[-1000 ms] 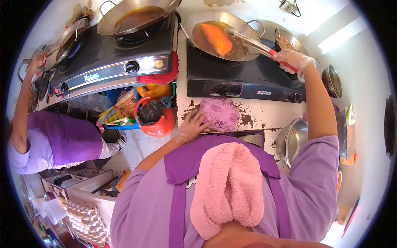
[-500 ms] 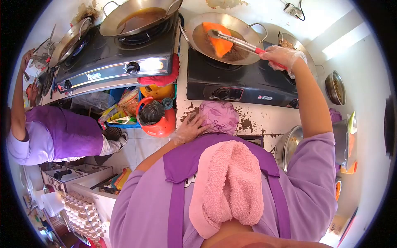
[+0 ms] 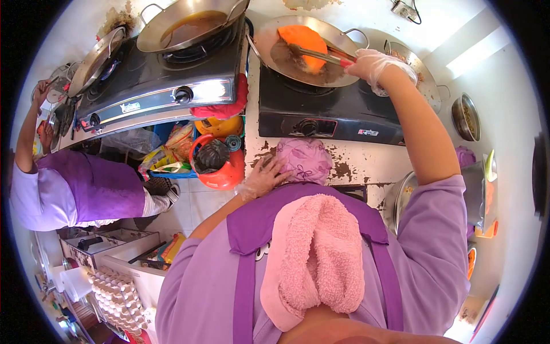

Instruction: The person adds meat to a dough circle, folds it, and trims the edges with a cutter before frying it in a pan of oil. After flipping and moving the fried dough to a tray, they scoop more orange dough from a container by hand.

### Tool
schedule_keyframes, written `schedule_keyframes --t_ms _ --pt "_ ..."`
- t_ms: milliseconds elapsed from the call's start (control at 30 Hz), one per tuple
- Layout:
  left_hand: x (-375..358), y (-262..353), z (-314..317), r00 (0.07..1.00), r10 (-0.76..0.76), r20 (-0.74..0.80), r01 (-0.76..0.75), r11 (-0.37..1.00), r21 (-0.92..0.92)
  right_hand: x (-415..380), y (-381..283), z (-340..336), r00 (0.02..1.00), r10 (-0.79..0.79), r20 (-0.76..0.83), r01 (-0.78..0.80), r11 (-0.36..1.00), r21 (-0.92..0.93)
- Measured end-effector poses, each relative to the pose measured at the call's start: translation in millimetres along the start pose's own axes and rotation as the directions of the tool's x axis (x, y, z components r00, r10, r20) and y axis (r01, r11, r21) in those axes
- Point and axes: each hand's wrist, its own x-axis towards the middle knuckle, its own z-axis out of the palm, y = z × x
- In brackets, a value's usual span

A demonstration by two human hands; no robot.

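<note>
My right hand (image 3: 375, 67), in a clear plastic glove, is closed around the red handles of metal tongs (image 3: 321, 55). The tongs reach left into a wide metal wok (image 3: 350, 50) with brown oil, their tips against a bright orange, flat piece of food (image 3: 301, 36). Part of that piece lies in bubbling oil; its exact kind is not clear. My left hand (image 3: 262, 179), also gloved, lies with fingers apart at the counter's front edge. It touches or nearly touches a puffy purple patterned cloth (image 3: 303, 160).
The wok sits on a black gas stove (image 3: 338, 123). Another wok of oil (image 3: 192, 28) stands on a stove at left. A co-worker in purple (image 3: 91, 186) stands far left. Below are a red-orange container (image 3: 219, 178) and egg trays (image 3: 117, 301). A metal bowl (image 3: 466, 117) sits at right.
My right hand and the tongs have moved a little left and up. The orange piece has shifted and turned in the wok. My left hand stays put.
</note>
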Motion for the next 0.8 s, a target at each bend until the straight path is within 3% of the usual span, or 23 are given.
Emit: schedule_keyframes --t_ms 33,133,333,567,800 --pt "-0.3 0.1 1.9 1.000 0.001 -0.007 -0.001 1.000 0.018 -8.8 -6.4 -3.1 0.996 0.081 -0.031 -0.082 0.996 -0.037" --pt "-0.4 1.3 0.0 1.000 -0.006 -0.012 0.006 1.000 0.009 -16.2 -8.7 -0.5 0.991 0.115 -0.062 -0.121 0.986 -0.111" --pt "0.4 1.0 -1.2 1.000 -0.004 -0.029 0.005 0.999 0.032 -24.4 -1.3 20.0 0.979 0.072 -0.192 -0.107 0.978 -0.178" --pt "0.4 2.7 -6.0 0.998 -0.025 0.060 0.024 1.000 0.019 -37.7 6.2 9.3 0.982 0.029 -0.189 -0.050 0.993 -0.108" --pt "-0.8 1.4 0.2 0.999 -0.004 -0.033 0.006 0.997 0.082 -46.6 24.4 1.1 0.974 -0.016 -0.227 0.016 1.000 -0.001"
